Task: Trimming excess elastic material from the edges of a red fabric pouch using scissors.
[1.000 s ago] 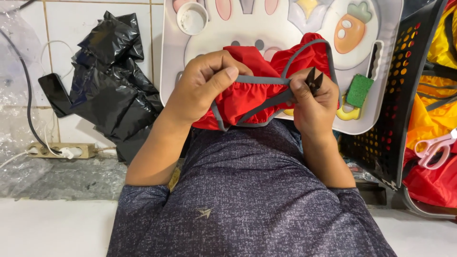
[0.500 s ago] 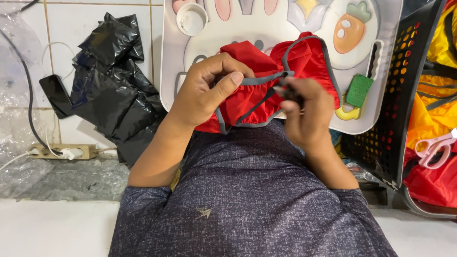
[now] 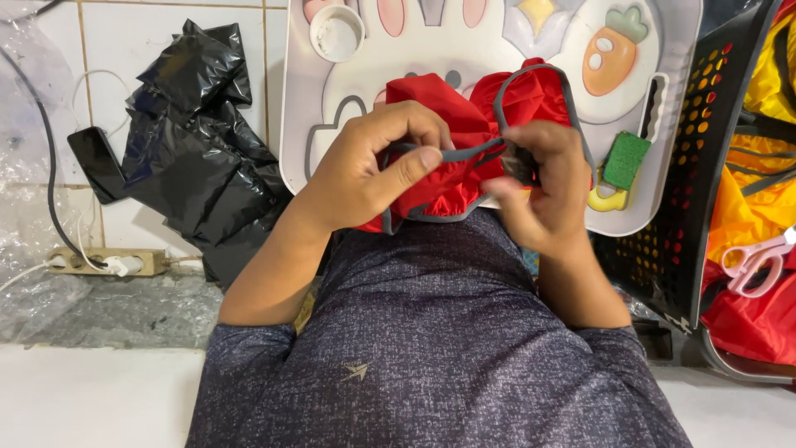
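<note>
Left hand [image 3: 373, 170] pinched the grey trim [image 3: 464, 154] of a thin, floppy-looking red fabric piece [image 3: 464, 124] over the white tray [image 3: 663, 99], right hand [image 3: 539, 187] closed on a small dark tool [image 3: 518, 162], so the edging looked like the best grab spot.

Black basket [image 3: 705, 166] tight beside the right hand [image 3: 539, 187]; bare tile [image 3: 133, 50] leftward.

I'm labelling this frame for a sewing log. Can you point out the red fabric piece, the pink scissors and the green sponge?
red fabric piece [image 3: 452, 124]: head view, on the bare red cloth above the left thumb.
pink scissors [image 3: 756, 259]: head view, on the handle loops.
green sponge [image 3: 626, 160]: head view, on its green top face.
</note>
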